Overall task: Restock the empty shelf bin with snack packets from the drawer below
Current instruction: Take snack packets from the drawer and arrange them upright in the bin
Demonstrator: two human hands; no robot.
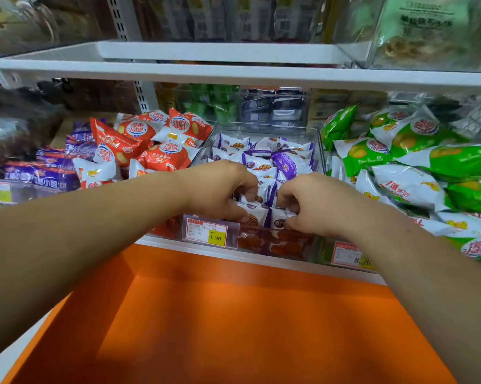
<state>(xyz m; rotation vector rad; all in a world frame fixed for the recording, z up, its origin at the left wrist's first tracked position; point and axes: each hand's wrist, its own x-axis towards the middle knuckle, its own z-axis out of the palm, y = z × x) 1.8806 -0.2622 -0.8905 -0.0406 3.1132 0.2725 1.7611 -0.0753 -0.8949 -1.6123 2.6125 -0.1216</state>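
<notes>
Left hand [220, 189] and right hand [314, 203] each pinch snack packets [257, 214] at the front of the bin [319, 151].

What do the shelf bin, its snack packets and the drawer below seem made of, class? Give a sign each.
Shelf bin: clear rigid plastic, probably acrylic; contents show through walls.
Snack packets: thin glossy film, crinkled, catching highlights.
Drawer: smooth matte orange panel; material unclear.

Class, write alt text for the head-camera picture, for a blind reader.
A person's left hand and right hand grip white-and-purple snack packets at the front of a clear shelf bin that holds many more. Red packets lie left of it, green packets right, and an orange drawer stands open below.
</notes>
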